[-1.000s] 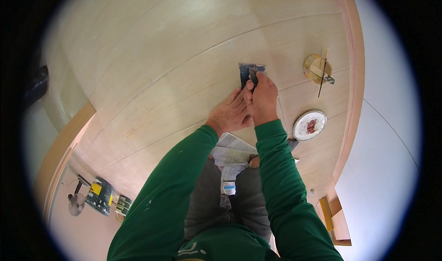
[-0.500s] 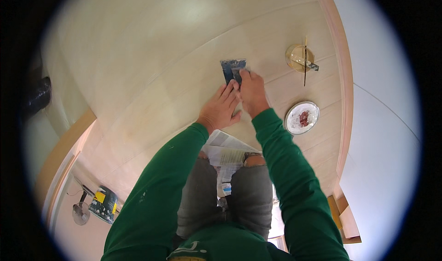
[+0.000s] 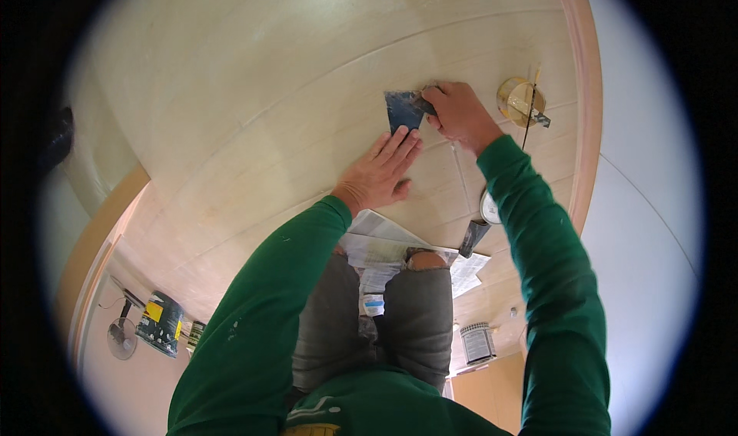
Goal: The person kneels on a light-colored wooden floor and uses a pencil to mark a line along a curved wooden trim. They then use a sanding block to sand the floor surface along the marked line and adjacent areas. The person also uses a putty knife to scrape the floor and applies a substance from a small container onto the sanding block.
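My right hand (image 3: 465, 117) is closed round a dark, stained flat tool (image 3: 427, 105), perhaps a small scraper. Its end meets the right side of a blue putty knife blade (image 3: 403, 111); most of its handle is hidden in my fist. The blue blade lies on the pale wood-look surface, wide worn edge away from me. On its narrow near end rest the stretched fingertips of my left hand (image 3: 380, 173), with the thumb apart on the surface. Whether the blue blade has a handle under my fingers cannot be seen.
A round tub (image 3: 516, 98) with a brush (image 3: 530, 105) across it stands at right. My right sleeve partly covers a white dish (image 3: 489, 205) beside a dark flat tool (image 3: 473, 237). Newspaper (image 3: 384, 230) lies by my knees. A dark, paint-splashed can (image 3: 160, 324) sits lower left.
My right hand has moved right and away from me, uncovering the blue blade. My left hand has shifted slightly right and forward. My right forearm now covers most of the white dish.
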Tool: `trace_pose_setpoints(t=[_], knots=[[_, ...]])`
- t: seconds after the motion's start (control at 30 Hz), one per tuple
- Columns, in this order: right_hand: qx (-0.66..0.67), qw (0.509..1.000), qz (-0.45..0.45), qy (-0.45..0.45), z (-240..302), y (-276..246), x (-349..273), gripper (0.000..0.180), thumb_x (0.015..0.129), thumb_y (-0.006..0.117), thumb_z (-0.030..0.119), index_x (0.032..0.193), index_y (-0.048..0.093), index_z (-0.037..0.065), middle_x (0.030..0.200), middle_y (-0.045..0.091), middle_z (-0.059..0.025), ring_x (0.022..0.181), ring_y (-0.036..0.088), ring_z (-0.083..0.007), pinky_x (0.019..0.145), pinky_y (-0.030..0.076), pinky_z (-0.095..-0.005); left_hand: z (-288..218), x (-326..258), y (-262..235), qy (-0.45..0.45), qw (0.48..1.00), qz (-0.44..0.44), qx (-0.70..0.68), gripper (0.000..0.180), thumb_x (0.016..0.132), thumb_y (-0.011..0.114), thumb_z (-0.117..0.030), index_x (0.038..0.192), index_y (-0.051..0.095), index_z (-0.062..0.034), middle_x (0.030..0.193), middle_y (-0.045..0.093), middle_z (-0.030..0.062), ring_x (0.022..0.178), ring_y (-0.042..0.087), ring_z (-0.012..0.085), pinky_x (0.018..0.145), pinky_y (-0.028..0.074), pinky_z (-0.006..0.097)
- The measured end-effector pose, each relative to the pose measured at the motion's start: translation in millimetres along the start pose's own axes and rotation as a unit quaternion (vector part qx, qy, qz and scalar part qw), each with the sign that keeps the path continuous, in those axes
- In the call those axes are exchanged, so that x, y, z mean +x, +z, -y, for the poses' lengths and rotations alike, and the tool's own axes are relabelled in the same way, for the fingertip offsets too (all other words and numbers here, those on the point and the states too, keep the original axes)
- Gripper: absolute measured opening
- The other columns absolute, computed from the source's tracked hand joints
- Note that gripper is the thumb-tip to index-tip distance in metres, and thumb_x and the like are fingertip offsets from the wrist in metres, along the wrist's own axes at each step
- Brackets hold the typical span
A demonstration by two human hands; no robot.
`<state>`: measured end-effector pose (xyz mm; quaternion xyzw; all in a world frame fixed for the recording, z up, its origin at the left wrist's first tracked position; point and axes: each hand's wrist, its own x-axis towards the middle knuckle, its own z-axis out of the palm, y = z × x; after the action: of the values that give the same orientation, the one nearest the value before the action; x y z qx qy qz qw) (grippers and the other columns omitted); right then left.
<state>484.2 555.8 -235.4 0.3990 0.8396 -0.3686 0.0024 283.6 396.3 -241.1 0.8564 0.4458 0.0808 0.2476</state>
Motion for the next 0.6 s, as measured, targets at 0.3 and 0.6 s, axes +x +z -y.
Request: trace_pose_setpoints(t=[0.3,0.6], knots=[[0.641,0.578,-0.156,0.481,79,33,-20,0.014,0.1,0.062,0.018,0.102,0.063,0.004,0.071,0.058,-0.0058,0.05,0.053,-0.0164,0.04,0.035,-0.0312,3,-6,4,-0.004,1.0,0.016,0.008,0.077,0.09,0.063,-0.044,0.153,0.05,-0.002,0.163,0.042,0.0167,0.154,0.034,0.0344,0.126,0.029,0.048],[0.485,0.784,0.033,0.385,30,-6,-1,0.014,0.087,0.072,0.011,0.096,0.065,0.002,0.079,0.065,-0.0182,0.073,0.066,-0.0365,0.063,0.053,-0.0459,1,-3,2,-0.001,1.0,0.004,0.023,0.079,0.09,0.06,-0.047,0.155,0.047,-0.0033,0.165,0.041,0.0156,0.155,0.031,0.0342,0.128,0.025,0.049]])
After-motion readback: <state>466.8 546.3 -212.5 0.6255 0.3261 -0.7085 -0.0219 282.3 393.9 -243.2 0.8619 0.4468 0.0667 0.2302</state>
